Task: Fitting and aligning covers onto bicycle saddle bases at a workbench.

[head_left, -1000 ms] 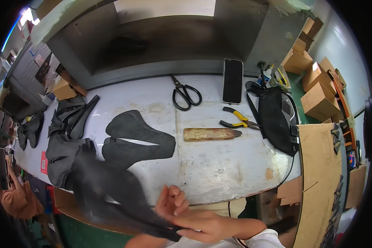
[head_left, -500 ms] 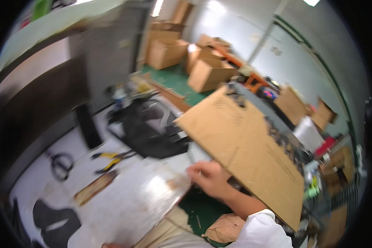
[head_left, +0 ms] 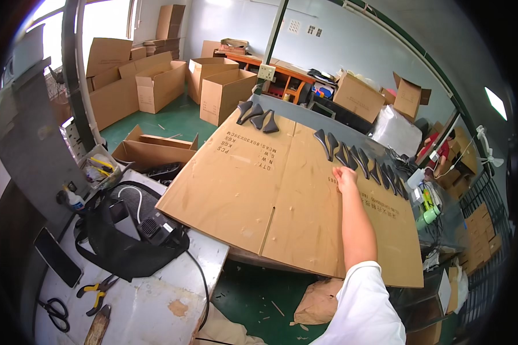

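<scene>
Black curved leather pieces (head_left: 357, 158), row along far edge of flat brown cardboard sheet (head_left: 282, 190); right hand (head_left: 345, 177) touching nearest one, fingers curled, grip unclear; left hand unseen.

A single head-worn fisheye view looks from above and to the person's right, across a large flat brown cardboard sheet (head_left: 282, 190) near the middle. A grey worktop with a black bag (head_left: 126, 241) lies close at lower left. Stacked brown cardboard boxes (head_left: 155, 80) stand far off at the top. The person's outstretched right hand (head_left: 345, 177) enters from the lower edge. Straight edges bend toward the rim.
</scene>
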Available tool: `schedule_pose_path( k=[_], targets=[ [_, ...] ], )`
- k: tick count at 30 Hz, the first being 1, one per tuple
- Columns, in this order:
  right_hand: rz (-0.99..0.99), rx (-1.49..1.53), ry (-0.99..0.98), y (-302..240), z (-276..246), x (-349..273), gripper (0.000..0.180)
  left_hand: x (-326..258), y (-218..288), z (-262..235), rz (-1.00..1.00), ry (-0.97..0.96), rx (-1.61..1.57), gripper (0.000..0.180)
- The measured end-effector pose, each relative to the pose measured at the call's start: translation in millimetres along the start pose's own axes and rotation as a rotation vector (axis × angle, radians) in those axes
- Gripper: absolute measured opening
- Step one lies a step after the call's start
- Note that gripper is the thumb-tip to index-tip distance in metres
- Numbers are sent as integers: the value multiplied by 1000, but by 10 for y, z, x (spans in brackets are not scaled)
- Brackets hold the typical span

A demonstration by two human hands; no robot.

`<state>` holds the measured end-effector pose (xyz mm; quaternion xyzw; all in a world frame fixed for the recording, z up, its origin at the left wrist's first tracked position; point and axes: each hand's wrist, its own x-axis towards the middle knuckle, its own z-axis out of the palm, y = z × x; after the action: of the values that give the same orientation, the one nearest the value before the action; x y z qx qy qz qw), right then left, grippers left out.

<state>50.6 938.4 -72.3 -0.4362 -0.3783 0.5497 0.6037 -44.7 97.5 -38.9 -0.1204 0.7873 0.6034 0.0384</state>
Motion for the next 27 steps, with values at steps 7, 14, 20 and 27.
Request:
schedule_pose_path(
  k=[7, 14, 20, 27],
  targets=[
    [491, 59, -220, 6, 514, 547, 36, 6, -67, 197, 172, 79, 128, 36],
    [196, -88, 3, 172, 949, 493, 52, -2, -104, 210, 247, 158, 177, 35],
    [-1118, -613, -499, 271, 1293, -659, 37, -67, -64, 233, 317, 181, 167, 34],
    [-588, -25, -1448, 156, 1497, -3655, 18, -76, -208, 77, 372, 149, 158, 32]
  ],
)
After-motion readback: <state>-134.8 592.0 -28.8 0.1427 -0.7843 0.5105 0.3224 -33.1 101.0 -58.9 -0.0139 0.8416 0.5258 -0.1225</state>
